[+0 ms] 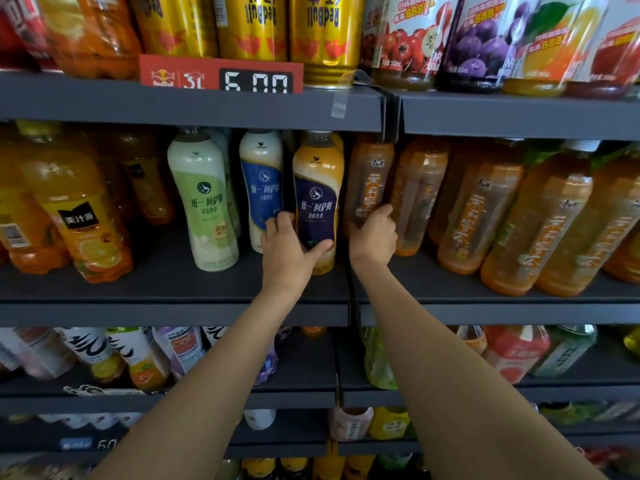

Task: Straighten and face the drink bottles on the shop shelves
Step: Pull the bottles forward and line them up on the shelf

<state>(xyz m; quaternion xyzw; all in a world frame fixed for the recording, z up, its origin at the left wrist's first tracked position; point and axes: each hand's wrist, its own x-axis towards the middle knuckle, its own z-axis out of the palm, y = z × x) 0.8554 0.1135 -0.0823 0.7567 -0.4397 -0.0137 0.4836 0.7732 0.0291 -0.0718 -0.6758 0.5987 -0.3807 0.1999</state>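
On the middle shelf stand three milk tea bottles in a row. My left hand grips the lower part of the one with the dark purple label, thumb across its front. A blue-label bottle stands just left of it, and a green-label bottle further left. My right hand is wrapped around the lower half of an amber tea bottle at the left end of the neighbouring shelf bay. Its label faces me.
More amber tea bottles lean in a row to the right. Orange juice bottles fill the left. Gold cans and fruit drink bottles stand on the shelf above, behind a red price tag. Lower shelves hold mixed bottles.
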